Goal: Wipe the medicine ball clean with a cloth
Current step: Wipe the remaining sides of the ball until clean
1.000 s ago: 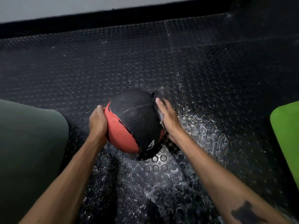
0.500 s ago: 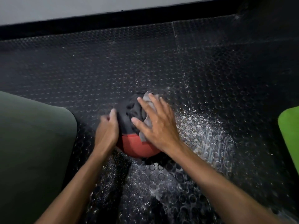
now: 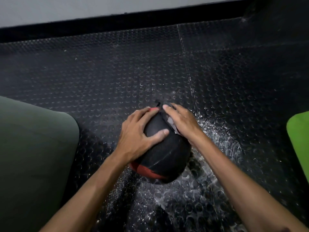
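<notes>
A black and red medicine ball [image 3: 165, 156] sits on the studded black rubber floor in the middle of the view. My left hand [image 3: 138, 131] lies spread over its upper left side, thumb across the black panel. My right hand [image 3: 180, 122] presses a grey cloth [image 3: 171, 124] flat against the ball's upper right side with straight fingers. Only a pale strip of the cloth shows under the palm; a dark edge sticks out past the fingertips.
A dark green mat [image 3: 33, 156] lies at the left and a bright green mat [image 3: 299, 136] at the right edge. White dust or residue [image 3: 217, 148] is smeared over the floor right of and below the ball. A black skirting and wall [image 3: 117, 9] run along the back.
My left hand climbed from the ball's left side onto its top. My right hand and the cloth slid from the top to the upper right. The ball turned, showing more black.
</notes>
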